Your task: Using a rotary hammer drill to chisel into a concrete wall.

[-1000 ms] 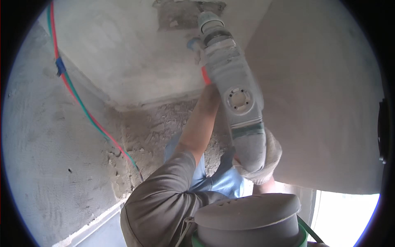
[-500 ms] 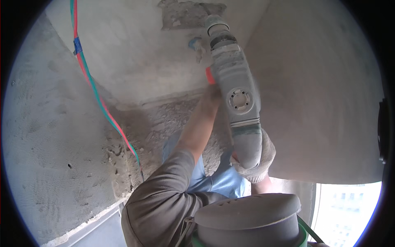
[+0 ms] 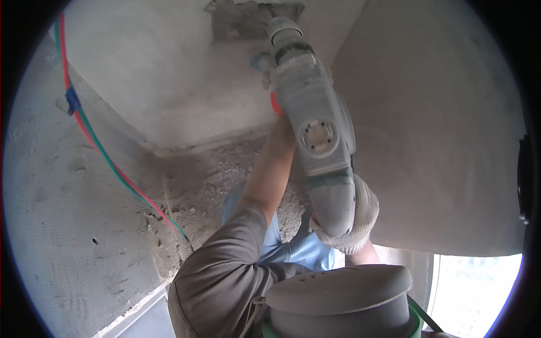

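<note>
A dusty grey rotary hammer (image 3: 309,107) stretches away from me, its nose at a rough chiselled recess (image 3: 239,21) in the pale wall. Part of a thin bit (image 3: 271,10) shows at the recess's right side; whether its tip touches the bottom is unclear. My right hand (image 3: 365,217), in a whitish knit glove, is closed round the rear grip. Up front, my left hand (image 3: 285,128) supports the hammer beside a red part (image 3: 276,103), with its fingers mostly hidden behind the body. A small blue-and-metal fitting (image 3: 261,63) sticks out of the wall below the recess.
A twisted red and green cable (image 3: 115,166), with blue tape, hangs at the left by a rough grey wall (image 3: 62,225). Rubble (image 3: 220,163) lies at the wall's foot. A smooth wall (image 3: 434,141) stands close on the right, with a bright window (image 3: 476,290) below.
The hammer's nose and both hands sit slightly farther left in the view, with the recess shifted likewise. The cable appears farther left. Both hands keep their hold.
</note>
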`<state>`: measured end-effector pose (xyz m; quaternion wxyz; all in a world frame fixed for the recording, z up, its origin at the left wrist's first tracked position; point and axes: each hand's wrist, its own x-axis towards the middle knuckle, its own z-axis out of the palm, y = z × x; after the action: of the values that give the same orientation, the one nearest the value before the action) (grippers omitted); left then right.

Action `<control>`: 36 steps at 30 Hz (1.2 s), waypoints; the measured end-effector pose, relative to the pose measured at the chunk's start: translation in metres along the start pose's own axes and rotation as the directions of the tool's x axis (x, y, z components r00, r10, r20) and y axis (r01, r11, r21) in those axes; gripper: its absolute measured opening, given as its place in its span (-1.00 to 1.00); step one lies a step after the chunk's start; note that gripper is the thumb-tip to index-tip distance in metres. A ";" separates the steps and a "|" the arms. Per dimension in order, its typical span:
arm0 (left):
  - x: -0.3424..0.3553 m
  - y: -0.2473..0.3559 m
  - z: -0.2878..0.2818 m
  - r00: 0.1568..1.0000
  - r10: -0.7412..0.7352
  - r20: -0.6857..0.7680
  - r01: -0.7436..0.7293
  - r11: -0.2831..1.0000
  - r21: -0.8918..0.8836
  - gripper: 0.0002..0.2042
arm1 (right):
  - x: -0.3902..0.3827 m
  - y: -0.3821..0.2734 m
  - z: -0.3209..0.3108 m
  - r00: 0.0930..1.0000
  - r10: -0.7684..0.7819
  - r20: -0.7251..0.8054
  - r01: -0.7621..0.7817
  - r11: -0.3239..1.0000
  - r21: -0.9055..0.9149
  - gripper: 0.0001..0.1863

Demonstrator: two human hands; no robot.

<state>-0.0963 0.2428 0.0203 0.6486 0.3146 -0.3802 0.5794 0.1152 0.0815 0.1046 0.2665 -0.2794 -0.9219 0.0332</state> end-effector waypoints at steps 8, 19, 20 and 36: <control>-0.004 -0.035 0.027 0.990 -0.122 -0.075 0.078 0.898 -0.434 -0.58 | -0.045 0.014 0.001 0.997 0.018 -0.080 -0.006 0.990 0.144 -0.36; 0.003 0.001 0.011 0.992 -0.117 0.042 0.117 0.993 0.005 -0.61 | -0.013 0.013 0.022 0.988 0.023 -0.152 0.016 0.967 0.253 -0.24; 0.006 0.005 0.006 0.991 -0.117 0.059 0.115 0.992 0.041 -0.61 | -0.007 0.007 0.021 0.990 0.090 -0.105 -0.051 0.943 0.330 -0.24; 0.018 -0.007 -0.107 0.454 -0.539 0.709 0.289 0.842 0.455 -0.66 | -0.036 0.016 -0.008 0.998 0.055 -0.042 -0.044 0.975 0.217 -0.26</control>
<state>-0.0751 0.3421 -0.0186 0.4708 0.7133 -0.4631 0.2349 0.1529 0.0751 0.0911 0.3164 -0.2724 -0.8989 0.1329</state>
